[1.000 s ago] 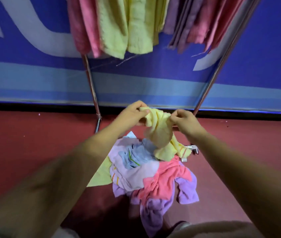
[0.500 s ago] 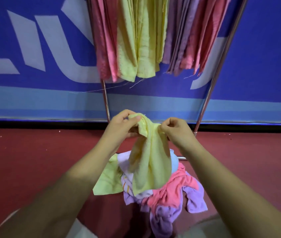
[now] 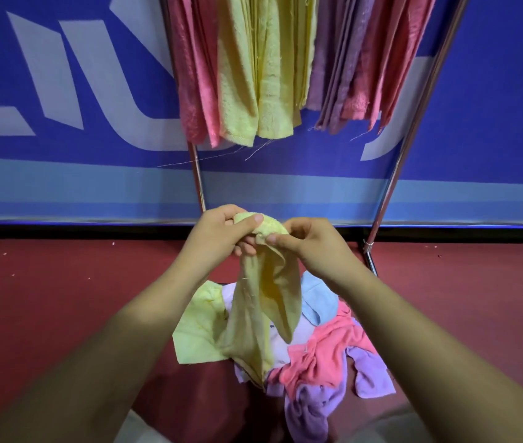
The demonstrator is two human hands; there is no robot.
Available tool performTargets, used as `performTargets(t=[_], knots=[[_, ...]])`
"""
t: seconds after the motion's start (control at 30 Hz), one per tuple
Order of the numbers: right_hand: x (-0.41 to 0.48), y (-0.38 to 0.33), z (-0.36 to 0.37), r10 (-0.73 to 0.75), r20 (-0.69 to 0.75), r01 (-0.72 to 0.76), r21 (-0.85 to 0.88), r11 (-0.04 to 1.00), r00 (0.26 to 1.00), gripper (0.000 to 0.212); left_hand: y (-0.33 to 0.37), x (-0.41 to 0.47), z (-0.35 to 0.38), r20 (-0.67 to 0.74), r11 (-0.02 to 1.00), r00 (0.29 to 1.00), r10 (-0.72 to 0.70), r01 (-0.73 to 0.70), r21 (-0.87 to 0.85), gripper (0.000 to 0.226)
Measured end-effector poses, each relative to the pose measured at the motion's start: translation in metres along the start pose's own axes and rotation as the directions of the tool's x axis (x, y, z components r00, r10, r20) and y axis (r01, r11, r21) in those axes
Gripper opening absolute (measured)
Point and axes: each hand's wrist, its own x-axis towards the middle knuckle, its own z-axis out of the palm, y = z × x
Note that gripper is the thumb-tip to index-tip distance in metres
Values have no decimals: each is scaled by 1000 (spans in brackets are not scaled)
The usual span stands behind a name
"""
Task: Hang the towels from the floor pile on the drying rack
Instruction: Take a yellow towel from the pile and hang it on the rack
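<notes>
Two hands are working one yellow towel [image 3: 263,302] out in front of the drying rack [image 3: 197,174]. Starting on the left, the left hand [image 3: 218,235] is closing thumb and fingers over the bunched top edge of the cloth. Moving right, the right hand [image 3: 311,243] is pinching that same edge just beside it, fingers curled in, and the rest of the towel is dangling twisted above the floor pile [image 3: 311,350] of yellow, blue, pink and purple pieces. To my eye the hands are hunting for corners; sliding them apart along the hem should be opening the cloth flat, so it drapes evenly over a bar instead of going up in a rope. Up top, the hung towels [image 3: 253,68] in pink, yellow and mauve are crowding the frame, so a free gap may be tight. Over on the right, the rack's top bars are running out of shot, so I can't tell where room is waiting.
</notes>
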Motion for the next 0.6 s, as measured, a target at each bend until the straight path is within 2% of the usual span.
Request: performTargets(t=[0.07, 0.13, 0.2, 0.27, 0.37, 0.43, 0.5, 0.57, 0.6], knots=[[1, -2, -3, 41, -3, -41, 43, 998, 999, 23, -2, 5, -8, 43, 996, 999, 22, -26, 88, 29], [3, -3, -4, 75, 13, -76, 133, 988, 997, 22, -5, 6, -16, 150, 975, 987, 61, -91, 202, 42], [6, -4, -6, 83, 41, -90, 241, 966, 996, 22, -9, 7, -20, 181, 902, 970, 160, -218, 372, 35], [9, -4, -8, 76, 68, -91, 259, 962, 995, 23, -7, 8, -22, 118, 844, 952, 283, -306, 440, 26], [10, -6, -12, 69, 133, -106, 295, 950, 989, 12, 0, 9, -23, 120, 919, 951, 283, -305, 249, 15], [11, -6, -16, 52, 180, -109, 325, 940, 982, 28, 0, 9, -22, 131, 965, 969, 209, -226, 132, 32], [11, -6, -17, 42, 232, -95, 223, 970, 972, 46, -3, 9, -20, 87, 988, 987, 137, -142, 60, 50], [9, -6, -16, 10, 241, -34, 96, 995, 970, 43, -8, 11, -20, 35, 998, 998, 55, -55, -8, 66], [9, -5, -16, -15, 207, 2, 60, 998, 978, 36, -8, 12, -20, 6, 999, 1000, 19, -18, -43, 67]])
